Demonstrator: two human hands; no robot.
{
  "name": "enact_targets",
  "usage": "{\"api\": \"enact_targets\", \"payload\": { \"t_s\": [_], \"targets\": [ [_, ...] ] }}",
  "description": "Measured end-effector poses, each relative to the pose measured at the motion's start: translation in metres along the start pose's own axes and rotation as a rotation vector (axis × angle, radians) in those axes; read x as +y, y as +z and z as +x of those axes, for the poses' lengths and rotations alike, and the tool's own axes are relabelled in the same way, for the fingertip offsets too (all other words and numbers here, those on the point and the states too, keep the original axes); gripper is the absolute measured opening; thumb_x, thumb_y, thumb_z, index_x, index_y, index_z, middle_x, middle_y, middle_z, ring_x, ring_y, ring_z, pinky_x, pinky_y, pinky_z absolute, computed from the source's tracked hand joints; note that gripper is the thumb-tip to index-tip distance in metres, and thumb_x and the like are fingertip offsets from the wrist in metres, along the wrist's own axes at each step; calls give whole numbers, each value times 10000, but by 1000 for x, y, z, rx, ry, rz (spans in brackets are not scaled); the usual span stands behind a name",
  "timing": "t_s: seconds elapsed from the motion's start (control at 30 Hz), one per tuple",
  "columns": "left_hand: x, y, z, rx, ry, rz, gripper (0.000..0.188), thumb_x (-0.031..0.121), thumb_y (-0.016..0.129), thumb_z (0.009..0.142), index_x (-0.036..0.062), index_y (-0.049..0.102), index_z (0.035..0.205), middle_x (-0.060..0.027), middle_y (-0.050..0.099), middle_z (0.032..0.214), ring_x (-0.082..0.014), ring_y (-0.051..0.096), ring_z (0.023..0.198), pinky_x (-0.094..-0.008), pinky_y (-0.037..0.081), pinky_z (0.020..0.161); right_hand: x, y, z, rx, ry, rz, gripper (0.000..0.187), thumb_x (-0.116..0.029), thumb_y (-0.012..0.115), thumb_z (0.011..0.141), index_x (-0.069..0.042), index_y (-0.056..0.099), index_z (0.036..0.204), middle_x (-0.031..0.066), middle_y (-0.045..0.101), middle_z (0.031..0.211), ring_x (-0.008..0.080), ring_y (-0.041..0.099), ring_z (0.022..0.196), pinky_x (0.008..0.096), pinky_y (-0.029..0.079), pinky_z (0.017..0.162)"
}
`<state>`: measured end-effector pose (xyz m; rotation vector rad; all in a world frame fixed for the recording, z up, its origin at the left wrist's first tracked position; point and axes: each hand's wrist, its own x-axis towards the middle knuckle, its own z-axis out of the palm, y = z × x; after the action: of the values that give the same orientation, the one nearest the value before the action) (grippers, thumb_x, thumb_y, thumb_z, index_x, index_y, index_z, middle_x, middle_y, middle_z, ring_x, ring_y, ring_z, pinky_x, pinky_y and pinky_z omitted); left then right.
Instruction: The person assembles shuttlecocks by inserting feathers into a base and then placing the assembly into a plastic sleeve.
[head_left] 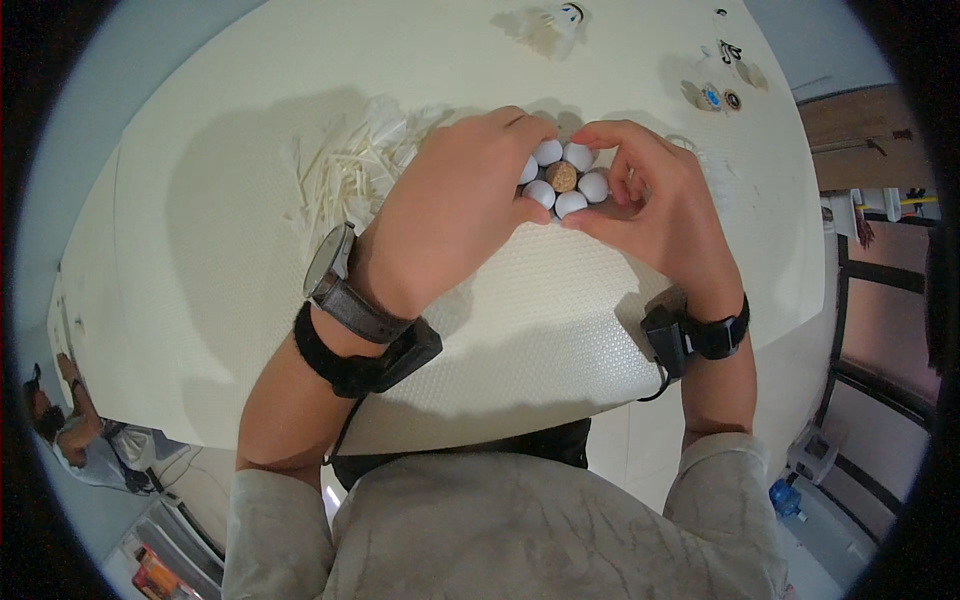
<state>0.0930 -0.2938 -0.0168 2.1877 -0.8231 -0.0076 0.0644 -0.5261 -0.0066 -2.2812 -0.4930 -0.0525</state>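
Several white, round-topped shuttlecock heads point(593, 185) stand in a tight ring on the table. In the middle of the ring sits a brown, cork-like piece point(562, 177) with a rough top. My left hand point(470, 165) curves around the ring's left side, its thumb at the near edge and its fingers at the far edge. From the right, my right hand point(655, 195) cups the other side with thumb and forefinger. Both hands are closed around the ring, and the left one hides part of it.
A pile of white feather pieces point(360, 165) lies left of my left hand. A feathered shuttlecock point(562, 18) rests at the far side of the white table point(250, 330). Small round pieces point(732, 99) lie far right. Another person point(75, 430) is at the far left.
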Motion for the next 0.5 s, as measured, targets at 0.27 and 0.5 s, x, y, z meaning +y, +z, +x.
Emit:
{"api": "enact_targets", "payload": {
  "t_s": [0.27, 0.5],
  "targets": [
    [-4, -3, -1, 1, -24, 17, 519, 75, 907, 722, 16, 695, 1193, -153, 704, 1030, -315, 665, 763, -413, 548, 712, 9, 1, 0, -8, 26, 88, 605, -121, 941, 683, -54, 727, 1245, 84, 735, 999, 150, 557, 594, 293, 485, 571],
    [-3, -5, 0, -3, -25, 25, 509, 67, 907, 732, 17, 691, 1189, -148, 694, 1040, -290, 663, 761, -396, 554, 711, 6, -2, 1, -56, 35, 83, 544, -94, 901, 728, -46, 724, 1240, 70, 686, 993, 149, 572, 644, 289, 495, 592]
  ]
}}
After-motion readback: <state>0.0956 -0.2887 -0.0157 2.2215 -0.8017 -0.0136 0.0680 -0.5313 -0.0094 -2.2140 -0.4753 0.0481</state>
